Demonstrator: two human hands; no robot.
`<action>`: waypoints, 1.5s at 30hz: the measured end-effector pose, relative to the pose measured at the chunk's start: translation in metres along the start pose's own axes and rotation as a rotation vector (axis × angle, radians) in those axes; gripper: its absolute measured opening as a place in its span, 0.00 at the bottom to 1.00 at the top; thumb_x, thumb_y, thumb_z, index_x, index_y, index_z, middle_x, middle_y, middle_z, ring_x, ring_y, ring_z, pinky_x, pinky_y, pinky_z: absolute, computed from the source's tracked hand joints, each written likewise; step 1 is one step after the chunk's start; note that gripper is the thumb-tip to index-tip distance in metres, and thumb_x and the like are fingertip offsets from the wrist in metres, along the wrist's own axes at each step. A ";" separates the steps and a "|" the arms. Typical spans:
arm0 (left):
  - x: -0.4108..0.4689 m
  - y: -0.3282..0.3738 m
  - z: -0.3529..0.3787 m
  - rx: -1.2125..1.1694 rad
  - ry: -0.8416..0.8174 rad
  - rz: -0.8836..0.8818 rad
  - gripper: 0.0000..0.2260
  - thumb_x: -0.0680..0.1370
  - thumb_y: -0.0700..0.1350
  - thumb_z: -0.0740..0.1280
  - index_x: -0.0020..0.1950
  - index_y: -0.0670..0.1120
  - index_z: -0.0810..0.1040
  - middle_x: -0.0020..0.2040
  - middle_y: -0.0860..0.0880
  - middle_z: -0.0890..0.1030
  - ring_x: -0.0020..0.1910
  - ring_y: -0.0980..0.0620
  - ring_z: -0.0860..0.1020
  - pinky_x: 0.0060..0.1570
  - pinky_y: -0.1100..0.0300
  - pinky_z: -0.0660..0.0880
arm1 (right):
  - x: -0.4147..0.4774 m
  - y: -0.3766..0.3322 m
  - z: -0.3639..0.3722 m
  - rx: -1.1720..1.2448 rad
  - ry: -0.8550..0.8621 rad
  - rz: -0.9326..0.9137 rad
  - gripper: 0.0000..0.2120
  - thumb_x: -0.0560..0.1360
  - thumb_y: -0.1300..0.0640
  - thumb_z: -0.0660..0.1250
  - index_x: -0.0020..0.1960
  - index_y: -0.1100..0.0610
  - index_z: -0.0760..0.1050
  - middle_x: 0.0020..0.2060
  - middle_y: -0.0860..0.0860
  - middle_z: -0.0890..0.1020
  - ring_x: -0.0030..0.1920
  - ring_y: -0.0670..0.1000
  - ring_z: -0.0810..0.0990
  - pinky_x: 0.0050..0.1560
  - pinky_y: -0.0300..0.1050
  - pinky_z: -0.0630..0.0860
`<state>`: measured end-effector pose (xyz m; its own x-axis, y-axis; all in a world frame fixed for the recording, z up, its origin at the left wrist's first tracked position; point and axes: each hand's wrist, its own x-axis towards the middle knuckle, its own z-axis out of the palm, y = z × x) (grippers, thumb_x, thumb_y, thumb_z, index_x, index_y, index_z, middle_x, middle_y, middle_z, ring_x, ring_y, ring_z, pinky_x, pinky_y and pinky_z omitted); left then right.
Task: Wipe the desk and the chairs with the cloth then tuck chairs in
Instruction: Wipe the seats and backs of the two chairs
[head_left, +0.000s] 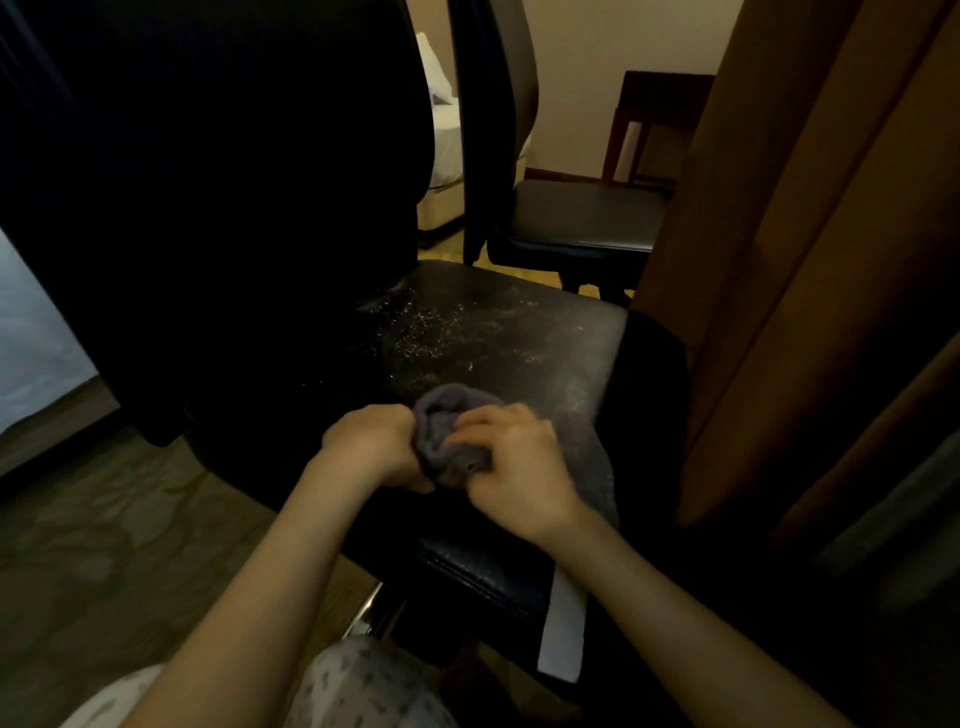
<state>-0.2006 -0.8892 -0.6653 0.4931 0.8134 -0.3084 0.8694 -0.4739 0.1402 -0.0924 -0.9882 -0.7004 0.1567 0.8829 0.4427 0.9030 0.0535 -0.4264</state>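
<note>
The near chair (493, 332) fills most of the view, its tall dark back (208, 182) to the left and its black seat in front of the person. A shiny metal base shows under the seat, so it probably swivels or rolls. A hard push with the cloth could turn it away or knock it into the second chair (582, 218) just behind.

The cloth (447, 431) lies bunched on the near part of the seat, held in both hands. The left grip (369, 447) is curled round one end and the right grip (514, 467) pinches the folds from above. Wiped as a tight wad, it would likely smear or scatter the pale crumbs (415, 338) onto the floor (104, 519) rather than gather them.

The seat looks like smooth, worn leather, dusty towards the back. A brown panel (805, 234) stands at the right; I cannot tell if it belongs to the bench. The room is dim, with a bed (441, 130) beyond the chairs.
</note>
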 end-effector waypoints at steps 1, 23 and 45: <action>0.002 -0.006 -0.001 0.028 -0.027 -0.032 0.23 0.68 0.56 0.75 0.58 0.47 0.78 0.57 0.47 0.80 0.57 0.47 0.78 0.53 0.57 0.74 | 0.001 -0.001 0.004 -0.027 -0.041 -0.003 0.13 0.63 0.57 0.66 0.46 0.52 0.84 0.51 0.48 0.83 0.52 0.59 0.77 0.50 0.53 0.70; 0.021 -0.023 0.011 -0.045 -0.170 -0.033 0.25 0.67 0.59 0.73 0.57 0.45 0.77 0.57 0.47 0.79 0.56 0.47 0.77 0.57 0.56 0.74 | 0.072 -0.002 0.051 0.006 -0.126 0.014 0.15 0.72 0.59 0.66 0.56 0.48 0.79 0.60 0.48 0.77 0.58 0.56 0.71 0.51 0.48 0.67; 0.031 -0.091 -0.007 -0.074 0.075 -0.327 0.24 0.71 0.61 0.70 0.61 0.48 0.73 0.58 0.49 0.76 0.59 0.47 0.75 0.49 0.57 0.71 | 0.138 0.009 0.092 -0.075 -0.119 -0.104 0.16 0.73 0.57 0.66 0.60 0.49 0.78 0.62 0.51 0.76 0.59 0.60 0.70 0.54 0.51 0.67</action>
<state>-0.2646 -0.8186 -0.6810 0.1870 0.9420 -0.2787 0.9804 -0.1608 0.1141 -0.0991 -0.8229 -0.7158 0.0165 0.9235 0.3833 0.9400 0.1163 -0.3208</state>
